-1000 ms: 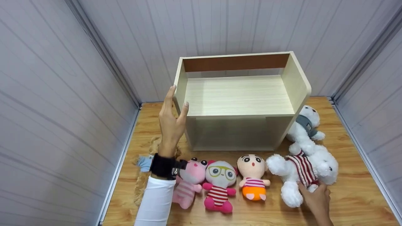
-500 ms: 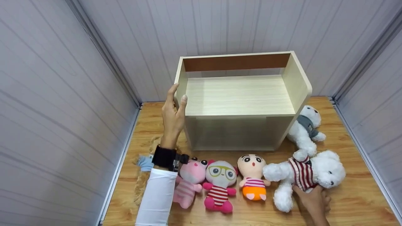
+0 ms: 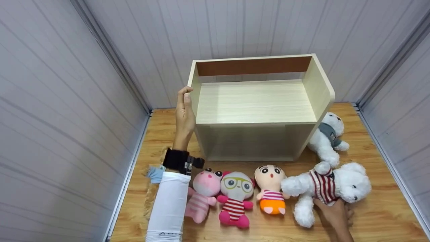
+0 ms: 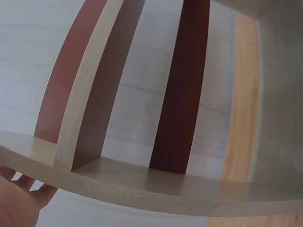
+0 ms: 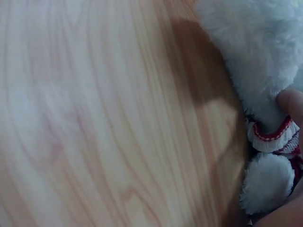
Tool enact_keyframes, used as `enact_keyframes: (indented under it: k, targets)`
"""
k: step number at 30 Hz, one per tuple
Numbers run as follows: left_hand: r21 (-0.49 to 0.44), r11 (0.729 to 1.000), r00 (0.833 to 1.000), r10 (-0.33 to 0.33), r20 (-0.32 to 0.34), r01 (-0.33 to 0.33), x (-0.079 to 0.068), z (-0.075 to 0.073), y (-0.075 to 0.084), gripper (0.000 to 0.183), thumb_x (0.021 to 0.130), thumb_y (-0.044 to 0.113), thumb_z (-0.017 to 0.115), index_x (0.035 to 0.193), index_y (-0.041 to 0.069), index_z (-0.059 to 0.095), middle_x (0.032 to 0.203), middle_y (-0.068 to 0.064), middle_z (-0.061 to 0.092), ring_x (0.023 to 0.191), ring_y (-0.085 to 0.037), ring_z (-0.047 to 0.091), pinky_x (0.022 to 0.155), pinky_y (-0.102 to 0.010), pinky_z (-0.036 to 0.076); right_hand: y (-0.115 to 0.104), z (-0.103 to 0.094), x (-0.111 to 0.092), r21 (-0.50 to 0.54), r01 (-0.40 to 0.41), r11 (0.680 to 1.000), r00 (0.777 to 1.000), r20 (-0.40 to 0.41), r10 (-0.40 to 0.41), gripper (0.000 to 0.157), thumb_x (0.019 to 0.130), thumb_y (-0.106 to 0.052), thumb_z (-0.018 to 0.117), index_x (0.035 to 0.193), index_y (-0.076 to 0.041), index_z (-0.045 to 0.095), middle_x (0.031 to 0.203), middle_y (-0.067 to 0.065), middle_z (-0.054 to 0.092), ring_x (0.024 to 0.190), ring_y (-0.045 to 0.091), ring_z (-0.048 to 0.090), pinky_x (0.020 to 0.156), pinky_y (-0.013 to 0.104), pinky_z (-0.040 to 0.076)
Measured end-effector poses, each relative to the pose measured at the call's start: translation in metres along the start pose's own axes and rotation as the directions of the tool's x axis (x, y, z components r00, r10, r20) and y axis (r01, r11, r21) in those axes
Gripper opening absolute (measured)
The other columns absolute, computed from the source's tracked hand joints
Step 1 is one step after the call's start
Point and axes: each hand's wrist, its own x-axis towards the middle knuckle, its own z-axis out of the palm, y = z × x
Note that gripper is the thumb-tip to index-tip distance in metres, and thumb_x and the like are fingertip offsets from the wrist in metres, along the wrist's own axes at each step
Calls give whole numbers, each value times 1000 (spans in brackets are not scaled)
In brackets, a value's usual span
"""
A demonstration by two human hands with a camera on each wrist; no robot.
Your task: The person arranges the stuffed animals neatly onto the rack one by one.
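Observation:
My left hand (image 3: 185, 116) is raised at the left side panel of a pale wooden shelf unit (image 3: 255, 101), fingers bent and fingertips at the panel's edge. In the left wrist view, fingers (image 4: 28, 187) touch the outer face of that panel (image 4: 142, 196). With my right hand (image 3: 336, 215) I grip a white plush bear (image 3: 352, 181) in a red-and-white striped sweater by its lower side; it lies on its side on the wooden floor. The right wrist view shows the bear's white fur (image 5: 255, 47) and my thumb against it; most of that hand is out of frame.
A pink plush frog (image 3: 203, 195), a panda doll with green glasses (image 3: 235, 198) and a doll in orange shorts (image 3: 272, 190) lie before the shelf. A white plush in a grey vest (image 3: 327, 134) lies right of it. A brown plush in blue (image 3: 155, 174) is partly behind my left arm.
My left hand has moved slightly up and its fingers have bent in at the panel. The striped-sweater bear has shifted right and down with my right hand, then nearly stopped.

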Motion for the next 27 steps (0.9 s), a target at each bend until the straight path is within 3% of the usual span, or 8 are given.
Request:
enact_keyframes:
  k: [2,8,14,22,27]
  targets:
    - [-24,1000,1000,7,8,-7,3,0,1,36,111,26,30,134,9,53,146,-10,51,145,-19,40,120,-45,29,0,-1,1,10,3,1000,1000,12,-3,116,80,-58,78,153,9,18,157,41,12,141,68,2,104,84,7]
    - [-82,996,999,19,38,-16,9,0,2,38,110,19,31,130,3,59,144,-18,54,149,-24,37,124,-44,24,0,-2,-1,47,5,999,999,37,-7,115,81,-54,78,154,9,14,158,40,11,142,67,-5,105,84,0]
    - [-127,992,999,15,33,-11,10,-1,2,37,109,12,29,119,-8,59,149,-23,51,156,-32,25,128,-47,14,2,-3,-2,37,-18,999,998,60,16,117,81,-56,77,154,10,12,158,40,10,142,67,-6,105,84,0]
    - [-93,995,999,31,15,-30,9,4,0,36,110,17,26,114,-5,54,141,-22,52,143,-26,39,121,-47,23,3,-5,-1,65,30,997,998,55,-33,110,83,-49,77,152,12,17,155,41,21,144,63,-1,109,79,-2]
    - [-107,992,998,63,11,-61,9,8,0,33,110,18,27,113,-2,54,135,-27,53,136,-21,44,118,-42,27,5,-8,-1,58,-19,998,997,81,14,115,82,-54,77,152,13,14,156,41,17,142,66,-7,106,82,-1]
